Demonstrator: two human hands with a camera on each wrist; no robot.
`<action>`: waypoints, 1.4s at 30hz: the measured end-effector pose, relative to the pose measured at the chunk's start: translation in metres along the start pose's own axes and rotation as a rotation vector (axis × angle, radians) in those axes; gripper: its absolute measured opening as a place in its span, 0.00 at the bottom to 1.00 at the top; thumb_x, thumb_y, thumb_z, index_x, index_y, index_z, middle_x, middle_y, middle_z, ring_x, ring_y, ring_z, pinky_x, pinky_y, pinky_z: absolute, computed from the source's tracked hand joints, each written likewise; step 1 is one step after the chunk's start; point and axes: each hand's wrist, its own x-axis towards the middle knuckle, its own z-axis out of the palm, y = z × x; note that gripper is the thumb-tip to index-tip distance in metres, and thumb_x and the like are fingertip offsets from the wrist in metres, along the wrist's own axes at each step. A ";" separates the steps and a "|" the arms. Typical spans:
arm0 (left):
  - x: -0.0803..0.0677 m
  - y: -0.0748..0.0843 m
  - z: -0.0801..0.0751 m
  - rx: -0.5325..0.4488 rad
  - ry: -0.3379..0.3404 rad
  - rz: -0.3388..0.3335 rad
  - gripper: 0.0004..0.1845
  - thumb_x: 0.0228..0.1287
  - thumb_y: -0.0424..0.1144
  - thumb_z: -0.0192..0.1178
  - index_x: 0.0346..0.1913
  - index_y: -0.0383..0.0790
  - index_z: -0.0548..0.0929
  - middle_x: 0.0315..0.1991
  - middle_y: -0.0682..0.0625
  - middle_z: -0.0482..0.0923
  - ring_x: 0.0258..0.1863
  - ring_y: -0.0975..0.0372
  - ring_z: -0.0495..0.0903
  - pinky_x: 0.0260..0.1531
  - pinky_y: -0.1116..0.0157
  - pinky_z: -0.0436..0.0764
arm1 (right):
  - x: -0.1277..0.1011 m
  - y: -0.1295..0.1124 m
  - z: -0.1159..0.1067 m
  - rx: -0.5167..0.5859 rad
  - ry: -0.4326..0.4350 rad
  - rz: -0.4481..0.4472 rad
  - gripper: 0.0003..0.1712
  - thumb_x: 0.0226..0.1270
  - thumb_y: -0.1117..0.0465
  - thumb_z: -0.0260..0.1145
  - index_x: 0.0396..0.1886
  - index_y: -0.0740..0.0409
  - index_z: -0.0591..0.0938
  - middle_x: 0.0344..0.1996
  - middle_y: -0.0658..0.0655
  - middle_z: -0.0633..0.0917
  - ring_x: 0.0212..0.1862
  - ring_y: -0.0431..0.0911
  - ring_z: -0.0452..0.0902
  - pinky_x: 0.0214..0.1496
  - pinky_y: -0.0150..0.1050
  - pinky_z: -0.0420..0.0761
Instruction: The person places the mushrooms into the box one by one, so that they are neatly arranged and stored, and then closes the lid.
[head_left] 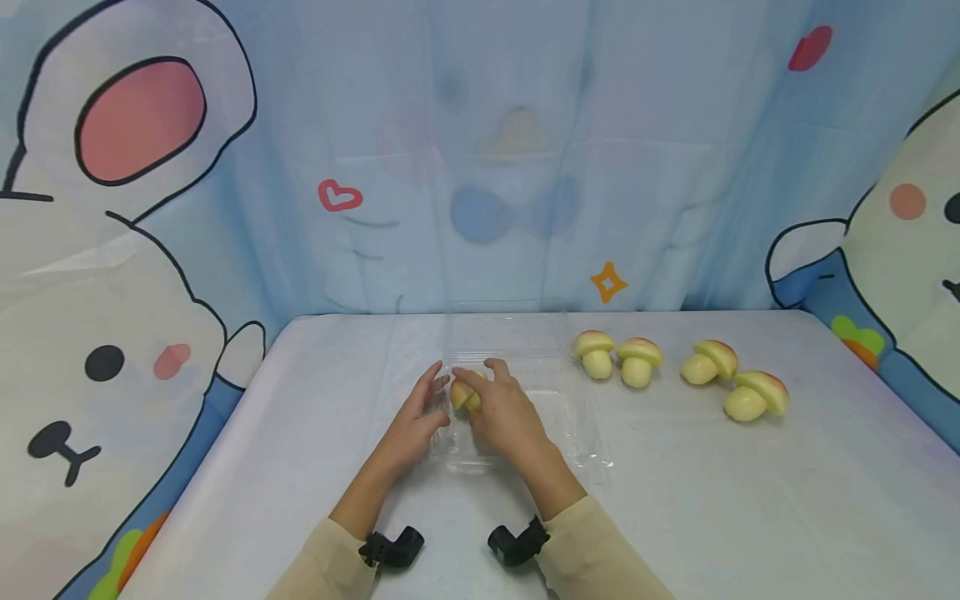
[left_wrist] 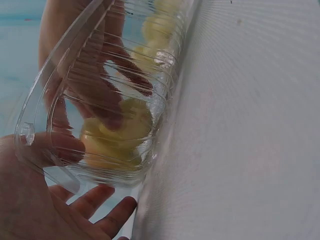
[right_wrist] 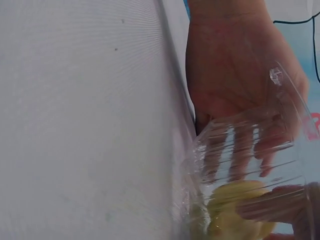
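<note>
A clear plastic clamshell box (head_left: 558,421) lies with its lid raised at the back. In its left end sits a mushroom (head_left: 459,395) with a yellowish, red-tinged cap and pale stem, seen through the ribbed wall in the left wrist view. My right hand (head_left: 508,417) reaches into the box and holds this mushroom between thumb and fingers. Beside the box's left wall is my left hand (head_left: 411,425), its fingers spread and fairly straight. In the left wrist view its thumb (left_wrist: 65,148) lies at the rim, with the other fingers outside the wall.
Several similar mushrooms stand right of the box: two near its back corner, one of them a mushroom (head_left: 637,362), and others farther right, including a mushroom (head_left: 756,396). A white cloth (head_left: 675,508) covers the table. A blue cartoon curtain (head_left: 510,167) hangs behind.
</note>
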 end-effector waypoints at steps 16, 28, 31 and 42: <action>-0.001 0.000 -0.001 0.003 -0.004 -0.020 0.48 0.57 0.31 0.52 0.84 0.45 0.51 0.79 0.39 0.62 0.80 0.42 0.59 0.77 0.38 0.56 | -0.004 0.000 -0.025 0.050 0.045 0.016 0.40 0.61 0.63 0.74 0.74 0.43 0.75 0.73 0.69 0.69 0.64 0.67 0.75 0.50 0.57 0.85; -0.001 0.000 -0.001 -0.003 -0.009 -0.006 0.47 0.57 0.29 0.52 0.83 0.42 0.51 0.79 0.37 0.62 0.80 0.41 0.59 0.78 0.38 0.55 | -0.006 0.005 -0.057 0.116 0.142 0.018 0.41 0.64 0.62 0.74 0.77 0.45 0.72 0.75 0.70 0.65 0.69 0.70 0.70 0.55 0.61 0.84; -0.001 0.001 -0.001 0.000 -0.009 -0.007 0.47 0.57 0.29 0.52 0.83 0.41 0.51 0.79 0.37 0.62 0.80 0.41 0.58 0.78 0.39 0.55 | -0.007 0.010 -0.065 0.126 0.168 0.027 0.41 0.65 0.62 0.73 0.77 0.47 0.71 0.75 0.70 0.65 0.70 0.71 0.68 0.56 0.62 0.83; -0.002 0.000 -0.001 -0.001 -0.015 -0.012 0.47 0.57 0.30 0.52 0.83 0.42 0.51 0.79 0.35 0.61 0.79 0.40 0.59 0.78 0.38 0.54 | -0.012 0.032 -0.092 0.225 0.243 0.127 0.39 0.68 0.63 0.69 0.78 0.49 0.69 0.77 0.69 0.60 0.74 0.68 0.63 0.65 0.66 0.76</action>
